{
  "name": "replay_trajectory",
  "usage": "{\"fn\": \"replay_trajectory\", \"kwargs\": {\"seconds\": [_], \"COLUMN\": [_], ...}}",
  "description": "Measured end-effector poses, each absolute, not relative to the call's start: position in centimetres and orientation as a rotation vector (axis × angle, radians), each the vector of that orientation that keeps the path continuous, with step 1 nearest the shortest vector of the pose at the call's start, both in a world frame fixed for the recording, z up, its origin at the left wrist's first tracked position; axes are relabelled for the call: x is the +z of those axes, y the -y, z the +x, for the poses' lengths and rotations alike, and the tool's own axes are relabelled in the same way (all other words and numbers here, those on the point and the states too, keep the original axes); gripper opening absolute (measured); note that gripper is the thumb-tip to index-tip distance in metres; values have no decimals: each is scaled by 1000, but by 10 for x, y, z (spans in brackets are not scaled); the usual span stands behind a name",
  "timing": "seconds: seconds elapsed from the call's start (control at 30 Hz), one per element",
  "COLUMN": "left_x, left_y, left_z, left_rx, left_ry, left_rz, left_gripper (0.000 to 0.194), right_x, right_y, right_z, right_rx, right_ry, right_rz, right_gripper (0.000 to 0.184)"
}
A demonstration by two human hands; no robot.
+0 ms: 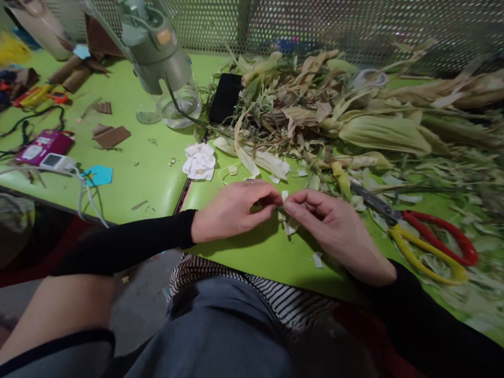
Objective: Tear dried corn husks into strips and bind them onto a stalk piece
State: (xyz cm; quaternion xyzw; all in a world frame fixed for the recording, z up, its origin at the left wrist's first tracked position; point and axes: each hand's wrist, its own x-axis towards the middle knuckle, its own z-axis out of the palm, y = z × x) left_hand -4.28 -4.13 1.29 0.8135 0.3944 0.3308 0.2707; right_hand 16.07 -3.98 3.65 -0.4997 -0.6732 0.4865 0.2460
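My left hand [236,210] and my right hand [331,226] meet over the green table [252,257], both pinched on a small pale strip of corn husk [285,198] held between the fingertips. Small husk scraps [290,227] lie under the hands. A big pile of corn husks and dry leaves [338,121] fills the table beyond my hands. Both forearms wear black sleeves.
Scissors with red and yellow handles [429,239] lie right of my right hand. A crumpled white tissue [199,160], a green-lidded glass appliance [165,68], a black pouch [225,97], a pink box [45,145] and brown card pieces [111,136] sit to the left. Perforated metal mesh [315,26] backs the table.
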Motion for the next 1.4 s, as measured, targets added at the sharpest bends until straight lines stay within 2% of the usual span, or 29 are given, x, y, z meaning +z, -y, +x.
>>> {"fn": "replay_trajectory", "kwargs": {"seconds": [0.33, 0.6, 0.77, 1.03, 1.4], "left_x": [10, 7, 7, 20, 16], "left_y": [40, 41, 39, 33, 23], "left_z": [-43, -43, -44, -52, -62], "left_rx": [949, 902, 879, 1038, 973], "left_ry": [-1072, -1104, -1114, -1107, -1212], "left_rz": [2388, 2527, 2498, 2320, 2435], "left_gripper": [13, 31, 26, 14, 22], "right_x": [23, 27, 27, 33, 35], "right_y": [39, 41, 41, 38, 46], "right_z": [162, 159, 159, 167, 172], "right_rx": [1521, 1410, 1374, 1240, 883], "right_ry": [1568, 1681, 1724, 1817, 1940], "right_rz": [-1322, -1345, -1341, -1384, -1302], "right_gripper": [34, 34, 32, 24, 12]}}
